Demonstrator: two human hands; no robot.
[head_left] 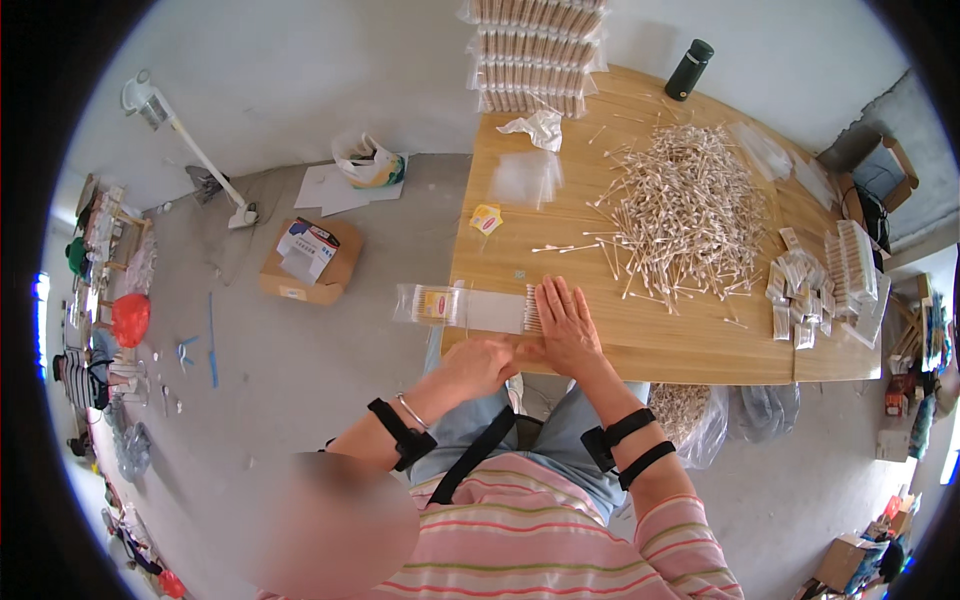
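My right hand (567,330) lies flat near the table's front edge, fingers stretched out. Its fingers rest beside and partly over a short row of cotton swabs (531,308). My left hand (480,364) is curled closed at the table edge, its fingertips close to my right thumb. What it grips, if anything, is hidden. Left of the swab row lies a whitish flat rectangle (493,310), a bag or a sheet. Beside that, a clear bag with a yellow label (434,304) overhangs the table's left edge. A big heap of loose cotton swabs (685,210) spreads to the right.
Stacked packs of swabs (535,60) stand at the far left of the wooden table (580,240). Clear bags (525,178), yellow labels (486,218) and a dark bottle (690,70) lie or stand around. Small filled packs (800,285) sit right. A cardboard box (325,275) is on the floor.
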